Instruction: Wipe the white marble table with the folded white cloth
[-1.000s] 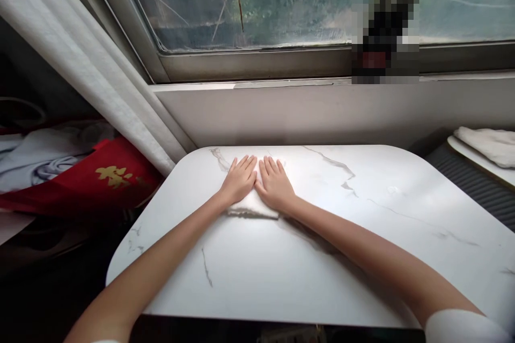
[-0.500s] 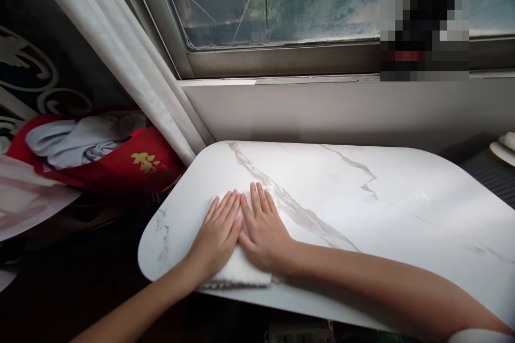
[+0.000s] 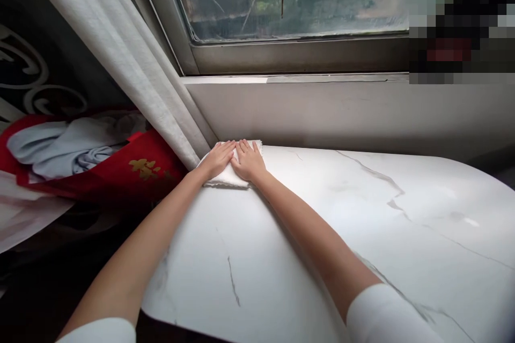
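Observation:
A folded white cloth (image 3: 229,178) lies flat at the far left corner of the white marble-patterned table (image 3: 298,209). My left hand (image 3: 217,159) rests palm down on the cloth's left part, fingers stretched forward. Beside it my right hand (image 3: 248,162) presses on the right part, fingers also straight and slightly spread. The two hands almost touch at the thumbs. Some of the cloth is hidden under the palms; its frayed edges show in front and at the back right.
A pale curtain (image 3: 132,59) hangs just left of the table's far corner. Behind the table stands a low wall (image 3: 306,107) under a window (image 3: 322,0). To the left sits a red bag (image 3: 120,171) with pale blue fabric (image 3: 68,144) in it.
Both hands have slid the cloth away from me, from near the table's front edge to its far left corner. My arms are stretched further out, and the view has shifted slightly.

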`<control>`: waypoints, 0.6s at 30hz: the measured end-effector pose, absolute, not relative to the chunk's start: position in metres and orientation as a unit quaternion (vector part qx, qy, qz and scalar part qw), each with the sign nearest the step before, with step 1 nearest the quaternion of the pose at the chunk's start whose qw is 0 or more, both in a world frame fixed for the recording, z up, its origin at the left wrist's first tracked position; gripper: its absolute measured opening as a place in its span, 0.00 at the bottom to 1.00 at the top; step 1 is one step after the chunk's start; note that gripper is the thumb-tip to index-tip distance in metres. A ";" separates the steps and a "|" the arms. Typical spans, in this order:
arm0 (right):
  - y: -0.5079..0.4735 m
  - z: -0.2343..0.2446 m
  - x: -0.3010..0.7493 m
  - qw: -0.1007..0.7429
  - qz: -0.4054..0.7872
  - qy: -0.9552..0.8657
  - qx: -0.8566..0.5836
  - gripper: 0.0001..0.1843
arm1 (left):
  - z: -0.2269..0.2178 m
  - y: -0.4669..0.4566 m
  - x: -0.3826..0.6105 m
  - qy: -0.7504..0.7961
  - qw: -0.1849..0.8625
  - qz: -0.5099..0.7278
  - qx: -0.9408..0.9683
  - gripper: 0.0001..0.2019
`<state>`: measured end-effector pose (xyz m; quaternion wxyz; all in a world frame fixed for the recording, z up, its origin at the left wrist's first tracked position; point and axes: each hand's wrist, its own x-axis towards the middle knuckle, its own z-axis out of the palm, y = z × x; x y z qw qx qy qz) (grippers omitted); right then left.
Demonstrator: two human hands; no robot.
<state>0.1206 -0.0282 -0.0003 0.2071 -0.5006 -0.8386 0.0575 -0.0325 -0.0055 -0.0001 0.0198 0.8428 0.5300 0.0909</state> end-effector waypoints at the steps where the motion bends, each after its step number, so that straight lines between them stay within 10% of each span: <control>1: -0.026 -0.001 0.117 0.208 0.055 -0.839 -0.500 0.32 | -0.001 -0.004 -0.036 0.532 0.017 0.091 0.841 0.27; 18: -0.223 0.010 0.111 0.246 0.103 -0.873 -0.408 0.32 | 0.001 -0.216 -0.066 0.497 -0.028 0.125 0.858 0.26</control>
